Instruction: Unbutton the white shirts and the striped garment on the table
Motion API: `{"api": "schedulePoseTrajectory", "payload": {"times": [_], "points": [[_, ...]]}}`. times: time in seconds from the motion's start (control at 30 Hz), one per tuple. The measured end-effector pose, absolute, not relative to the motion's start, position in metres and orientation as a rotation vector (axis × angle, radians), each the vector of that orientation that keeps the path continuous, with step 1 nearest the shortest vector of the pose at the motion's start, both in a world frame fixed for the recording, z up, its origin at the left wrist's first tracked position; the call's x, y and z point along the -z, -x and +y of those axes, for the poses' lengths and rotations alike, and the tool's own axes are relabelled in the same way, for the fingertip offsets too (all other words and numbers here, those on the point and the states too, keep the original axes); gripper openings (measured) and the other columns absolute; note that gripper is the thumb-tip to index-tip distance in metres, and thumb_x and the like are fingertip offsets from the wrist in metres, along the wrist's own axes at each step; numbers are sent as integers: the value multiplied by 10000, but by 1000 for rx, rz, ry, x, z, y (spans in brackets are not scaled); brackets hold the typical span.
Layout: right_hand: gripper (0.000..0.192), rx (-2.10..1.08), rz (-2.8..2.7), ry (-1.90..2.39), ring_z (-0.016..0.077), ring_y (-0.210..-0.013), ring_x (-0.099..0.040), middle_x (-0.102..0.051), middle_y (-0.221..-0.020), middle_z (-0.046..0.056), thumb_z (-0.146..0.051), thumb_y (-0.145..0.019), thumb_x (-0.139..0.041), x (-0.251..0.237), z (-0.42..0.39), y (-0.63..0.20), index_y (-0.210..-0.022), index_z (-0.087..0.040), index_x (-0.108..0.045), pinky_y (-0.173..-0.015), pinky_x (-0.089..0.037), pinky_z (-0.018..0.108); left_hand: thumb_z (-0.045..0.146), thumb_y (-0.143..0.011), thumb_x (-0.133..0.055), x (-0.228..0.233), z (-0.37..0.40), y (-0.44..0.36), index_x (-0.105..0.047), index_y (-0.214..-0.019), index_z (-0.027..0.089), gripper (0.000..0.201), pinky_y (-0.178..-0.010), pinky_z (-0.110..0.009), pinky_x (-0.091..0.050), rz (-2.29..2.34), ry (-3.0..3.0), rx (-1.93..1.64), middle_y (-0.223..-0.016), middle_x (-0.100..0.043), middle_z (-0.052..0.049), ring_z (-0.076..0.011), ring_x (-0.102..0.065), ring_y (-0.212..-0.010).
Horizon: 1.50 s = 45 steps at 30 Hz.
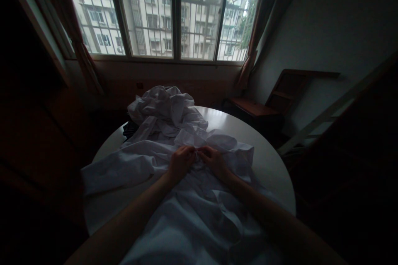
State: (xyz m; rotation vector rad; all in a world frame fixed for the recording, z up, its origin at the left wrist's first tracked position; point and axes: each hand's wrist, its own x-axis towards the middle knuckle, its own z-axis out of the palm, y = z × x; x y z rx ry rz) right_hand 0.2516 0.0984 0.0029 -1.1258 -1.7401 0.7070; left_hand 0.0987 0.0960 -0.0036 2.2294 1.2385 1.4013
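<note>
A white long-sleeved garment, looking like a shirt (174, 215), lies spread over the round table, one sleeve stretched to the left. Both hands meet near its collar area. My left hand (183, 159) pinches the cloth with bent fingers. Close against it, my right hand (212, 158) also pinches the fabric, fingertips nearly touching the left ones. Whatever small part sits between the fingertips is too dark and small to make out. Just beyond the hands rises a crumpled heap of white clothes (164, 105).
The white round table (273, 165) carries the clothes. Something dark (129, 129) shows under the heap's left side. A wooden chair (255, 107) stands at the back right, near a pale slanted frame (311, 128). Curtains (77, 45) flank a barred window (149, 25).
</note>
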Motion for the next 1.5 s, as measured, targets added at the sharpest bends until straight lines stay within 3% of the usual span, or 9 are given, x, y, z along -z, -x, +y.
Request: {"api": "schedulePoseTrajectory", "payload": {"times": [0.17, 0.47, 1.17, 1.5], "points": [[161, -619, -1745, 1117, 137, -598, -572, -637, -655, 21, -284, -734, -561, -1, 98, -250, -793, -153, -634, -564, -435, 238, 218, -799, -460, 4, 96, -99, -553, -818, 174, 105, -646, -231, -445, 1233, -2164, -1408, -783, -608, -24, -117, -558, -683], [145, -573, -1766, 1115, 139, -576, -575, -632, -629, 24, -276, -741, -566, -1, 97, -248, -778, -151, -630, -548, -426, 235, 297, -799, -450, 1, 97, -100, -478, -641, 165, 208, -534, -208, -332, 1409, -2175, -1302, -580, -468, 33, -95, -447, -545], [146, -495, -1788, 1109, 143, -612, -570, -642, -678, 30, -274, -760, -542, -1, 97, -246, -775, -158, -629, -575, -436, 247, 289, -818, -420, 5, 99, -100, -508, -691, 169, 196, -566, -223, -354, 1395, -2084, -1291, -624, -507, 21, -109, -475, -595], [153, -266, -1946, 1050, 168, -754, -586, -634, -820, 57, -254, -822, -476, 4, 95, -248, -852, -190, -612, -689, -433, 269, 281, -800, -424, 4, 100, -100, -516, -676, 163, 194, -551, -211, -355, 1382, -1978, -1286, -611, -509, 25, -103, -470, -582]]}}
